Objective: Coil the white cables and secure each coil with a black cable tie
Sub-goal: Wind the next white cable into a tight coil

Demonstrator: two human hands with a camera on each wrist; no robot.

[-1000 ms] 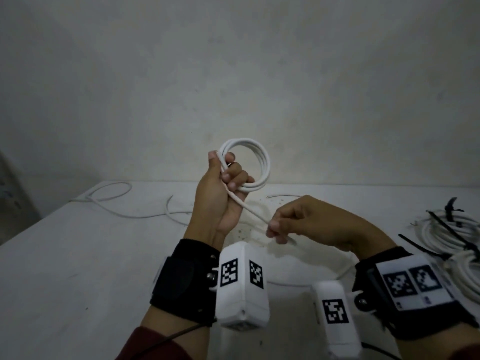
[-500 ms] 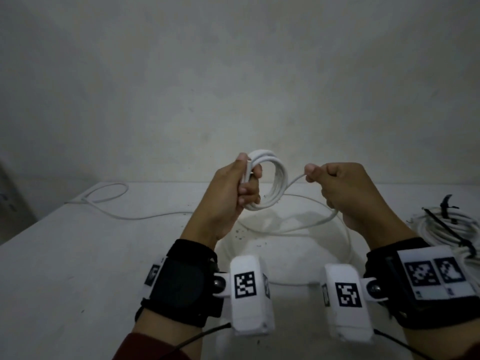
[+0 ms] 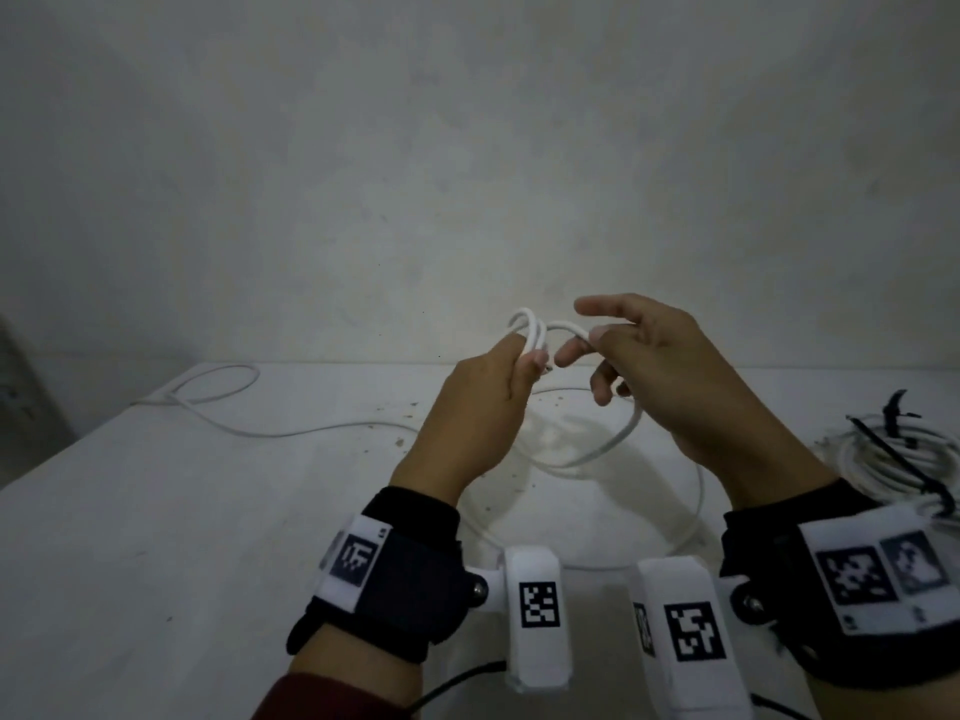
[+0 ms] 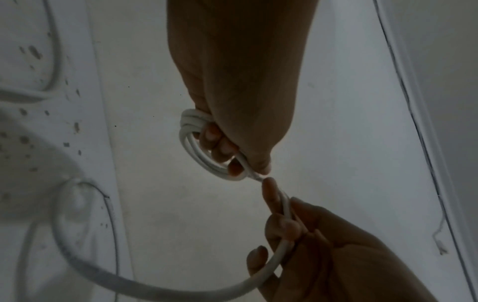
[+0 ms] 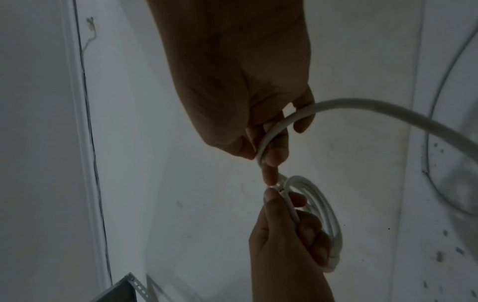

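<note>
Left grip: While we hold our hands above the table [image 3: 156,511], our left hand [image 3: 470,407] closes its fingers round the white cable coil [image 4: 204,155].
Right grip: our right hand [image 3: 675,376] pinches the loose cable [image 5: 362,106] beside the coil, other fingers loosely spread.
Cable tail: it sags onto the table.
Right edge: tied coils [image 3: 893,454] with black cable ties [image 3: 896,407].

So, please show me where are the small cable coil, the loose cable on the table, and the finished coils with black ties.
small cable coil [image 4: 204,161], left wrist view, on its lower loops.
loose cable [image 3: 291,433], head view, on its run across the table.
finished coils [image 3: 893,454], head view, on the white loops.
</note>
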